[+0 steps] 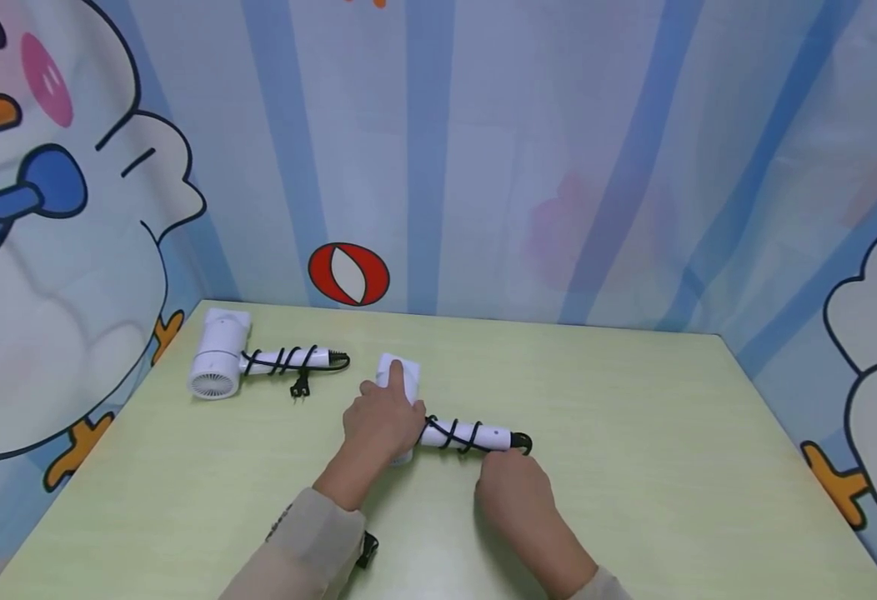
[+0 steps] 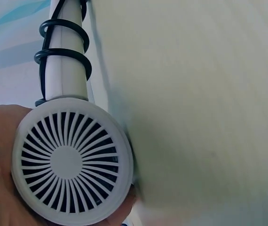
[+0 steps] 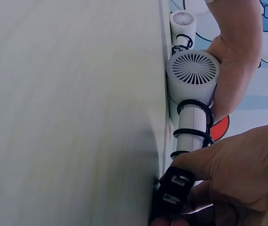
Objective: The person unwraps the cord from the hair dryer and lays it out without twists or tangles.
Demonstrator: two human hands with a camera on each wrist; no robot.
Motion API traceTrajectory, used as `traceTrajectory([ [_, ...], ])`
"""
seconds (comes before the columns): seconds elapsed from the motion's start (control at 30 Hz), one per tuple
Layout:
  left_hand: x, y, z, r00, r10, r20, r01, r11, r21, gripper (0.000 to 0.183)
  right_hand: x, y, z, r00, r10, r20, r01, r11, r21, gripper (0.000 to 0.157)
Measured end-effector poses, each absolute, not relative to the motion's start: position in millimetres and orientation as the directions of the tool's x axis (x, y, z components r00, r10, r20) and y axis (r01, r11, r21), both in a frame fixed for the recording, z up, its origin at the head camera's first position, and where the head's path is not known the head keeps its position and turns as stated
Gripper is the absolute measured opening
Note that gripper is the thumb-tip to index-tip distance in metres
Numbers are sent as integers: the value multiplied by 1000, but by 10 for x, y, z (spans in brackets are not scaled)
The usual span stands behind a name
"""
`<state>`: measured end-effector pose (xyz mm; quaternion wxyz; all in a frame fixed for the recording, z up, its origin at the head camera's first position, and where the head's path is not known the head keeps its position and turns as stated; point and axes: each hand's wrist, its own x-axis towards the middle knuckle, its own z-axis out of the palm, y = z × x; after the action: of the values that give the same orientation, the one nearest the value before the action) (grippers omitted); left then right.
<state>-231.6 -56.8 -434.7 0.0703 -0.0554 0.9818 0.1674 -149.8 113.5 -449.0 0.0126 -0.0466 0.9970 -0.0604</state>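
Toward the far edge of the table (image 1: 694,467), the left hand (image 1: 384,419) grips a hair dryer (image 1: 479,435); the right hand (image 1: 515,493) pinches its plug (image 3: 175,188).

In the head view, the person's left hand (image 1: 384,421) covers much of the barrel of the nearer white hair dryer (image 1: 411,377) with a black cord (image 2: 61,51) wound round its handle (image 2: 66,80), the right hand (image 1: 517,496) hides its black two-pronged plug (image 3: 175,189), and a small black object (image 1: 368,550), half covered by the beige left sleeve (image 1: 303,542), cannot be identified. The left wrist view's top edge cuts off the handle, while the right wrist view's right edge crops the right hand. The large white cartoon bird (image 1: 26,350) and the pale yellow-green table (image 1: 671,500) run past the head view's edges.
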Motion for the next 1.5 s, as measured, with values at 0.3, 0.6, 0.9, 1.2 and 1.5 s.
traceTrajectory([
  [0.3, -2341, -642, -4313, -976, -66, -207, -140, 921, 363, 69, -1443, 1260, -4483, -980, -195, 46, -199, 974, -112, 20],
  [0.6, -2378, -821, -4336, -980, -60, -188, -148, 853, 501, 70, -1423, 1512, -4423, -966, -256, 47, -260, 944, -202, 2],
  [0.9, -2280, -949, -4161, -997, -47, -68, -77, 827, 556, 70, -1517, 1788, -4381, -944, -326, 43, -326, 915, -239, 9],
  [1.2, -2178, -1020, -4023, -999, -40, -25, -47, 831, 554, 72, -1611, 1935, -4325, -924, -353, 150, -373, 918, -138, 15],
  [1.5, -2075, -1037, -4052, -999, -34, 8, -26, 861, 509, 71, -1735, 2036, -4199, -850, -401, 342, -417, 909, 30, 28],
])
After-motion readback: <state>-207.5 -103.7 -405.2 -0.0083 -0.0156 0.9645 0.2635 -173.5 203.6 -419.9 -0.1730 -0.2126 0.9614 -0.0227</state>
